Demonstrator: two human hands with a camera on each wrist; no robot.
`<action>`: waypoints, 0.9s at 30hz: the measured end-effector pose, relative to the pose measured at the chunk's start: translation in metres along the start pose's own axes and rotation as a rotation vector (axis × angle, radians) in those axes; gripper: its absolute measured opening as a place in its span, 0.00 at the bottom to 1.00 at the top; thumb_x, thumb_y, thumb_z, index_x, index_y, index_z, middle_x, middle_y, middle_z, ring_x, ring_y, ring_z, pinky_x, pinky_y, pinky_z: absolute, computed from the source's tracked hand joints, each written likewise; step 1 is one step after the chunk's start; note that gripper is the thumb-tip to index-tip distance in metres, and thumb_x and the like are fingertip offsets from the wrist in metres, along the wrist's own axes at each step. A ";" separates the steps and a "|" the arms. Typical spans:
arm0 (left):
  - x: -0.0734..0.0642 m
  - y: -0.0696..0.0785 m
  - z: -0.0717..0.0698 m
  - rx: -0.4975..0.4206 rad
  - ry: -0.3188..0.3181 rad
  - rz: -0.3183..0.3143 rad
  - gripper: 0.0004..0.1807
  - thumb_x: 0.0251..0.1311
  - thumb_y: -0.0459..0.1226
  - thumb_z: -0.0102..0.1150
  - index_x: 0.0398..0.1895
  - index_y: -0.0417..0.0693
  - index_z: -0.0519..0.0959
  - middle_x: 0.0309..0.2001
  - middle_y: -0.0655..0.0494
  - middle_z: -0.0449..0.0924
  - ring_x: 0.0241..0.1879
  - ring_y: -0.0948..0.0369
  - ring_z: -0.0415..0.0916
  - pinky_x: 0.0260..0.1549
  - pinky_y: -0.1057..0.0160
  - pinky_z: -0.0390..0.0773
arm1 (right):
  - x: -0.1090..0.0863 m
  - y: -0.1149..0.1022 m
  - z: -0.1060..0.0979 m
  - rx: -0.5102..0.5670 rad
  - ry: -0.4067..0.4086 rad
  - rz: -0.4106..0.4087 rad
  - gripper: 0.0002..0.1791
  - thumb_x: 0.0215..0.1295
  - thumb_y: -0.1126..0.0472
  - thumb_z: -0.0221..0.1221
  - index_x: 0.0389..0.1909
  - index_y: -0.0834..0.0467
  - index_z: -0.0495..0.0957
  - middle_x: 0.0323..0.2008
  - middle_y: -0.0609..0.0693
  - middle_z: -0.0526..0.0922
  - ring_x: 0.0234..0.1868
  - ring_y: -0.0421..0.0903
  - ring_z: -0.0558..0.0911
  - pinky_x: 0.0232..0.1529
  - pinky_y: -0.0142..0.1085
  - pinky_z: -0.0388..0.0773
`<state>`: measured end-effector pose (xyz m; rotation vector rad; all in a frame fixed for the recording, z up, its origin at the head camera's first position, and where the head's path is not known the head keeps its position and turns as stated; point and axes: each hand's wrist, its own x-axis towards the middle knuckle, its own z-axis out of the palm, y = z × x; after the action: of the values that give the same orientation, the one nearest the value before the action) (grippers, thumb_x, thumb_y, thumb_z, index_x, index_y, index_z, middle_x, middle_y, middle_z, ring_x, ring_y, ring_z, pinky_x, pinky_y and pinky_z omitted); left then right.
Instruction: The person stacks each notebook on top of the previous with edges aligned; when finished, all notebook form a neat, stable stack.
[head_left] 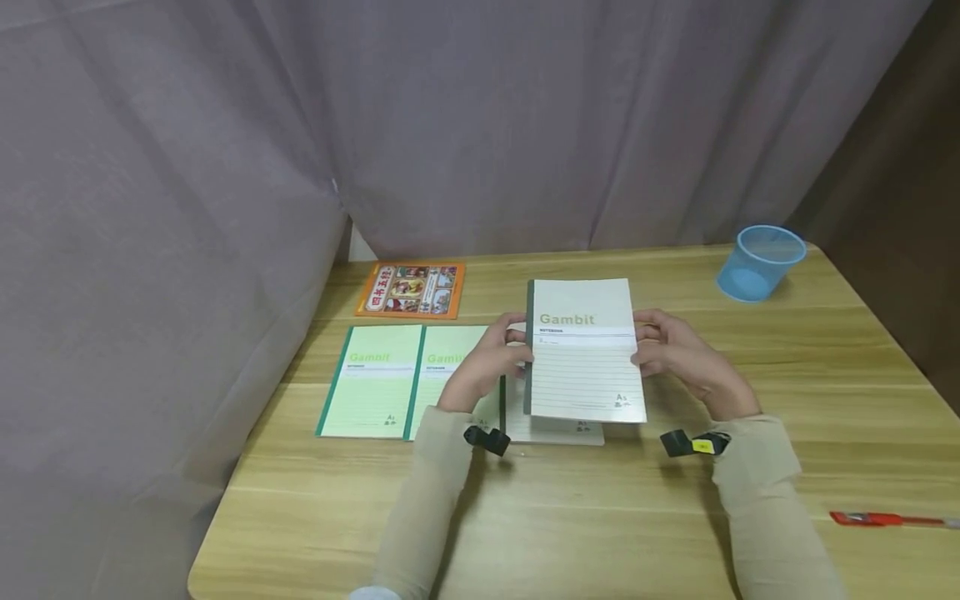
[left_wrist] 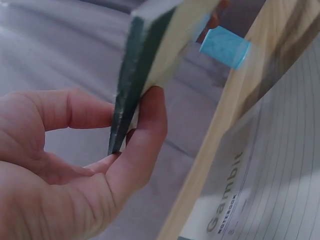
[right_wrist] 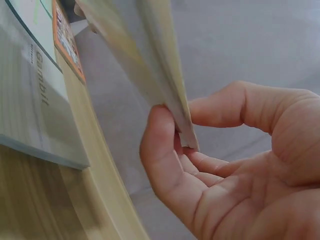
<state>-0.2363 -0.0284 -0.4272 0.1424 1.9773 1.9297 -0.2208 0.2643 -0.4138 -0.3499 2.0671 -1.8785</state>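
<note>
You reach forward, left hand and right hand facing each other, each grip pinching one side edge of the notebook, which you hold above the worktop.

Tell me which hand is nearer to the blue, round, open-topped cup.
Right: the right hand is left of and in front of the blue cup; the left hand is farther left, across the held white rectangular notebook.

Curtained study spot; whether home or office, you can't tell.
Wood-grain table beneath your left hand and right hand; grey curtain beyond both; green notebooks left of your left; blue cup beyond your right, red pen nearer you.
</note>
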 end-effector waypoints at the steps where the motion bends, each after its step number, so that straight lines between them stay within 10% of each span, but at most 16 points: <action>1: 0.000 0.000 -0.002 -0.001 -0.007 0.001 0.38 0.59 0.20 0.55 0.74 0.39 0.59 0.49 0.44 0.75 0.35 0.57 0.76 0.27 0.62 0.79 | 0.001 0.000 0.002 0.009 0.003 -0.003 0.41 0.59 0.78 0.55 0.71 0.78 0.46 0.43 0.54 0.76 0.37 0.42 0.83 0.34 0.37 0.84; 27: -0.002 -0.007 -0.044 0.067 -0.054 -0.020 0.35 0.59 0.21 0.54 0.72 0.38 0.62 0.42 0.47 0.72 0.35 0.56 0.77 0.30 0.57 0.86 | 0.020 0.017 0.033 -0.034 0.030 0.040 0.46 0.53 0.79 0.56 0.74 0.75 0.47 0.47 0.66 0.72 0.34 0.45 0.80 0.32 0.36 0.83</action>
<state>-0.2475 -0.0709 -0.4342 0.1893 2.0011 1.8287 -0.2255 0.2280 -0.4349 -0.2879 2.1115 -1.8386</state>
